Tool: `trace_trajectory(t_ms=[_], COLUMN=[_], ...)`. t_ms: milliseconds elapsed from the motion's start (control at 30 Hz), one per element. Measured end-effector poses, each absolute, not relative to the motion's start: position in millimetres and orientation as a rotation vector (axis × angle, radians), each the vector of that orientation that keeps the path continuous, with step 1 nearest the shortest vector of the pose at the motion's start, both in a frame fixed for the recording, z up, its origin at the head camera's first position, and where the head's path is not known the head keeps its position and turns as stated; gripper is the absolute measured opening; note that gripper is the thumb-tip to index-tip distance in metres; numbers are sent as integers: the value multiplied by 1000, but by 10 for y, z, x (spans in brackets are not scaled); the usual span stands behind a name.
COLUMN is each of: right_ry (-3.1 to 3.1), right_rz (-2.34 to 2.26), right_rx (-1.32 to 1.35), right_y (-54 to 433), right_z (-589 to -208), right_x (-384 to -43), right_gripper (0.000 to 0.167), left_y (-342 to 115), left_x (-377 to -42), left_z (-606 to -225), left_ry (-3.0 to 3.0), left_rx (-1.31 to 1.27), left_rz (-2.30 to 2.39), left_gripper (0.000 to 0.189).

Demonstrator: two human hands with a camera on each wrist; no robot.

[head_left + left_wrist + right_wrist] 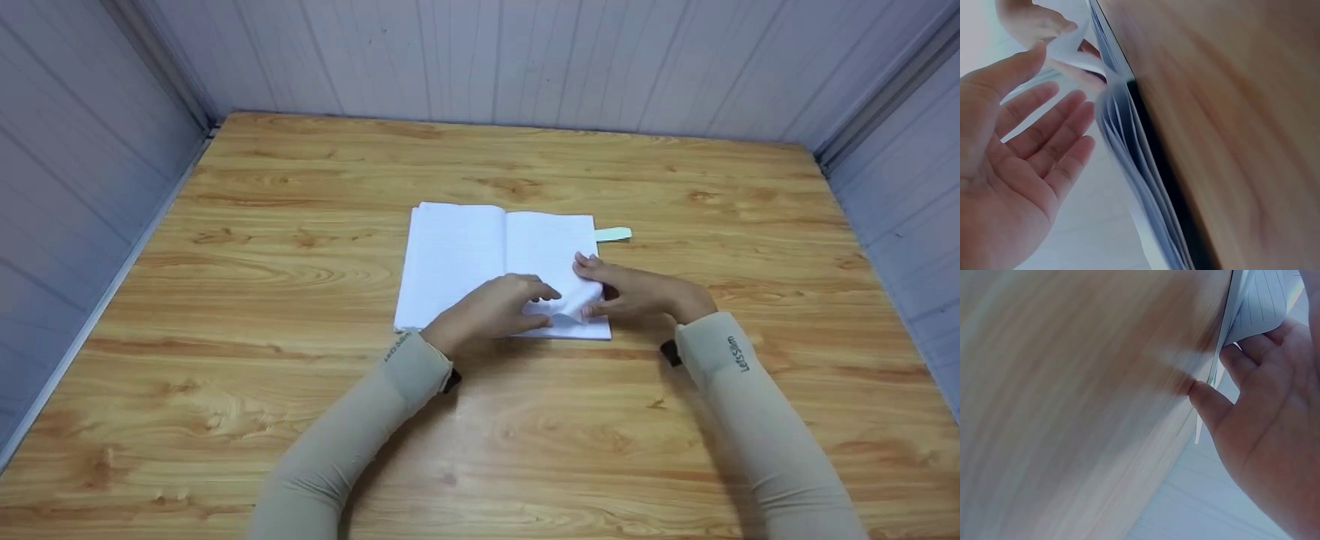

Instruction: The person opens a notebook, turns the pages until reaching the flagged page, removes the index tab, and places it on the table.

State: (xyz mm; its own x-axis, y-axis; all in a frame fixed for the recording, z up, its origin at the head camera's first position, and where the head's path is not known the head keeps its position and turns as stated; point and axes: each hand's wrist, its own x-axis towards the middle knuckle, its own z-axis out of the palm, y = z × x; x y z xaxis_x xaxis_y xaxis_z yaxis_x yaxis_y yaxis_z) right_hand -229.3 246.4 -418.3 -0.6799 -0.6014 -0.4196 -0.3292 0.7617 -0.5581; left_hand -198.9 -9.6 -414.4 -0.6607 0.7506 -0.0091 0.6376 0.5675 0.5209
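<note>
One lifted page (pixel 580 298) is held near its right edge by the right hand (pixel 637 291); the left hand (pixel 499 304) is relaxed and empty, just left of it. Thin and light, the page will likely crease easily and is best taken by its outer edge. Both forearms (pixel 341 442) are angled inward from the near side. The opened notebook (pixel 456 251) is laid mid-table, a pale strip (pixel 613 235) jutting right.

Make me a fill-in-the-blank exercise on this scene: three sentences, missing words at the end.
The notebook lies ____ on the table, its facing pages showing.
Nearer the pale strip is the person's ____ hand.
The right wrist view shows straight ____ printed on the curled page.

Missing words: open; right; lines.
</note>
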Motion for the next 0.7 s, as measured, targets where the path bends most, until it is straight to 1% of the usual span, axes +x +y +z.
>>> trace_trajectory(t_ms=[400,700], right_ry=[2356,2342], right_rz=[-634,-616], right_rx=[-759,-721], right_y=[2469,2476], right_z=[-4208,-4207], right_x=[-2300,-2305], right_gripper=[86,89], left_y=[47,59], left_x=[-1984,-2000], left_z=[-4172,-4177], left_ry=[2589,2570], left_rx=[1221,1197], left_rz=[710,761], left_gripper=[30,27])
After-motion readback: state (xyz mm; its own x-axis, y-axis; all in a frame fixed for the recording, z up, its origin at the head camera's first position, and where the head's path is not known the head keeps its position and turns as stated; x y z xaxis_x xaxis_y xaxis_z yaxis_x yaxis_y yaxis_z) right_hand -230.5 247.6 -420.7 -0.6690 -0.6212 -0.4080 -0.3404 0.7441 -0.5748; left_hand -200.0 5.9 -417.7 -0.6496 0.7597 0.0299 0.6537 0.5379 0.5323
